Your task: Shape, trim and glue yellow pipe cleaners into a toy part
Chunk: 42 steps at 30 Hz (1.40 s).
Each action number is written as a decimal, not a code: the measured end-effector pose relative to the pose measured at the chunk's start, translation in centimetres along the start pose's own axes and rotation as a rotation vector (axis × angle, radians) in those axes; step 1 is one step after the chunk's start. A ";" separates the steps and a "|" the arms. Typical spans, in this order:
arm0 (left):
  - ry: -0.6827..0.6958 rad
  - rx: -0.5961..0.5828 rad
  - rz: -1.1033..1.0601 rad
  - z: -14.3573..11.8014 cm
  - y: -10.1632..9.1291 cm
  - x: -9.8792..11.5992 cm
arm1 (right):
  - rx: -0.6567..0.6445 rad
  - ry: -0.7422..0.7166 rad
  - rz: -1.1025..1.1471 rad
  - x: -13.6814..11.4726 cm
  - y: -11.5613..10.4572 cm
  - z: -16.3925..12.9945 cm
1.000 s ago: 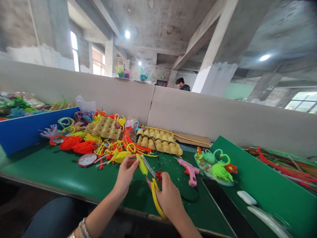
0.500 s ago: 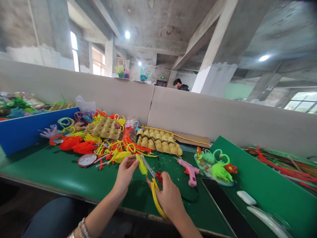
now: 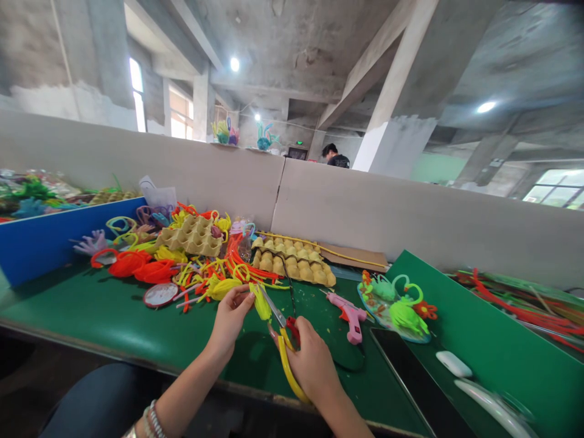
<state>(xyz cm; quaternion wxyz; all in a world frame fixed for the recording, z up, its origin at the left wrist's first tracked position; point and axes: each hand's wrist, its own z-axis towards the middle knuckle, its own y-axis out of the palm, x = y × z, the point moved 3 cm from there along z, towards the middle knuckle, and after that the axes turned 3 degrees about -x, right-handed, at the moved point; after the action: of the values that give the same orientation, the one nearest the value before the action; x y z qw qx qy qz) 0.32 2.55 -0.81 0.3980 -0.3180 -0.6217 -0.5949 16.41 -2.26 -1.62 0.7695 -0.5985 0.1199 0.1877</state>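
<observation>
Between the fingertips of my left hand [image 3: 233, 319] is a bundle of fuzzy yellow pipe cleaners [image 3: 260, 302], bent into a rounded shape. My right hand [image 3: 310, 358] grips a pair of scissors [image 3: 287, 356] with yellow and red handles. Their metal blades lie along the right side of the yellow bundle; whether the tips touch it I cannot tell. More yellow pipe-cleaner pieces [image 3: 222, 288] lie just beyond my left hand. To the right of the scissors rests a pink glue gun [image 3: 349, 313].
Egg-carton trays [image 3: 294, 261] and orange pipe cleaners [image 3: 241, 258] lie at the back. Red bundles [image 3: 130, 263] and a round white-topped lid [image 3: 160, 295] are left. At right are a swan decoration [image 3: 404, 307], a phone [image 3: 415, 380] and a green divider [image 3: 483, 328]. A person [image 3: 336, 158] is beyond the partition.
Both hands, the yellow bundle and the scissors stay almost in place. The person beyond the partition has shifted very slightly.
</observation>
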 end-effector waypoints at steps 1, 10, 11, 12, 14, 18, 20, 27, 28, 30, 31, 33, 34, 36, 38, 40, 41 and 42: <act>-0.002 0.000 -0.002 0.0 0.0 0.0 | -0.007 0.000 0.013 0.0 0.0 0.0; 0.004 -0.006 0.003 0.2 -0.1 0.2 | -0.011 0.004 0.035 0.3 -0.4 0.2; 0.007 -0.008 0.007 0.2 -0.1 0.2 | -0.013 0.006 0.034 0.3 -0.3 0.3; 0.010 -0.009 0.013 0.2 -0.1 0.2 | -0.017 0.007 0.029 0.3 -0.3 0.3; 0.020 -0.016 0.031 0.2 -0.1 0.2 | -0.025 0.009 0.004 0.3 -0.3 0.3; 0.062 -0.020 0.097 0.2 -0.1 0.2 | -0.033 0.012 -0.036 0.4 -0.1 0.4; 0.089 -0.024 0.134 0.2 -0.1 0.2 | -0.026 0.004 -0.039 0.4 0.1 0.4; 0.112 -0.052 0.184 -0.1 0.2 0.2 | 0.004 -0.033 -0.020 0.5 0.2 0.1; 0.110 -0.054 0.183 -0.1 0.2 0.2 | 0.004 -0.035 -0.011 0.4 0.2 0.1; 0.104 -0.054 0.181 -0.1 0.3 0.2 | -0.001 -0.032 0.009 0.4 0.1 0.1; 0.101 -0.054 0.179 -0.1 0.3 0.3 | -0.004 -0.027 0.020 0.4 0.1 0.1; 0.094 -0.055 0.175 -0.1 0.4 0.3 | -0.011 -0.018 0.039 0.5 0.2 0.1; 0.090 -0.056 0.174 -0.1 0.4 0.3 | -0.014 -0.017 0.046 0.5 0.2 0.2; 0.084 -0.057 0.170 -0.1 0.4 0.3 | -0.016 -0.019 0.060 0.5 0.3 0.2; 0.080 -0.058 0.165 -0.2 0.4 0.3 | -0.010 -0.022 0.074 0.5 0.3 0.2; 0.080 -0.061 0.157 -0.2 0.4 0.2 | -0.006 -0.026 0.084 0.5 0.3 0.2; 0.080 -0.061 0.152 -0.2 0.4 0.2 | -0.004 -0.026 0.086 0.4 0.2 0.2; 0.080 -0.061 0.146 -0.1 0.4 0.2 | -0.003 -0.026 0.087 0.4 0.2 0.2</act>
<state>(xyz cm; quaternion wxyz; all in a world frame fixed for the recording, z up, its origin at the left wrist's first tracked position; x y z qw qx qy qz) 0.55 2.42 -0.43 0.4549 -0.3504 -0.5623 -0.5951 16.67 -1.93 -1.88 0.7613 -0.5913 0.1355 0.2292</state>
